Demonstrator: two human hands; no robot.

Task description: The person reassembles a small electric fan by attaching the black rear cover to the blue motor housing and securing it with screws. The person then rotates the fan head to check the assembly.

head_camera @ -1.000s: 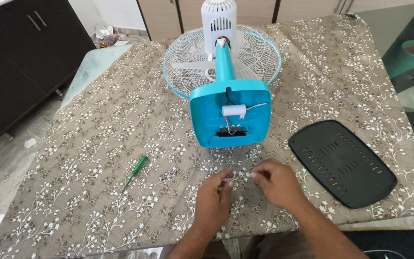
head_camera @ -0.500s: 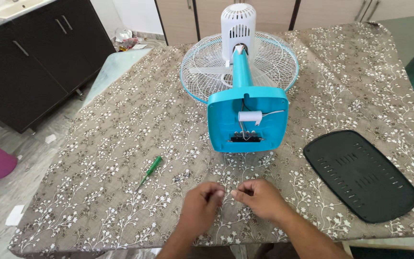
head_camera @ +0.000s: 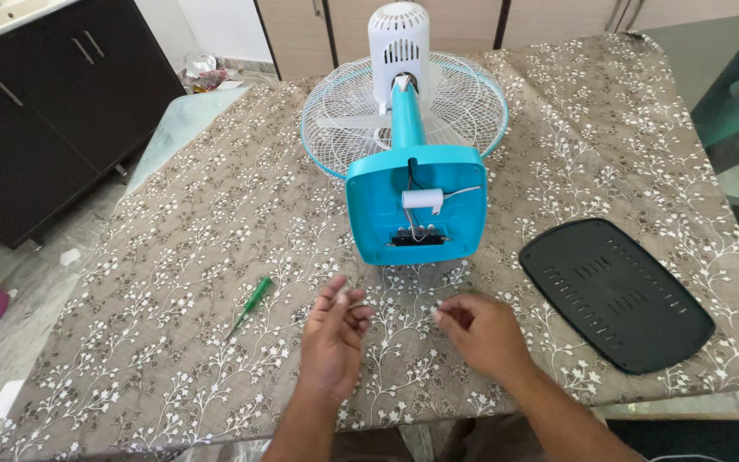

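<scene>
Head view: I see both hands low centre over the floral tablecloth. Left hand is raised a little, fingers loosely curled, thumb and fingertips pinched on something tiny and pale; too small for me to say what it is. Right hand sits just beside it on the cloth, fingers curled in with thumb meeting forefinger; can't tell if anything is held there. Straight ahead of the hands lies the teal table fan, face down on its wire grille, white motor housing at the far end, neck running toward me to the base. The fan base is open like a shallow tray, underside facing me: inside I see a white cylindrical capacitor, thin wires and a dark switch block near the lower rim. The black slotted base cover lies flat on the cloth, well to the right of the fan and near the right hand. Green screwdriver lies on the cloth left of the left hand, apart from it. Dark cabinets at far left.
</scene>
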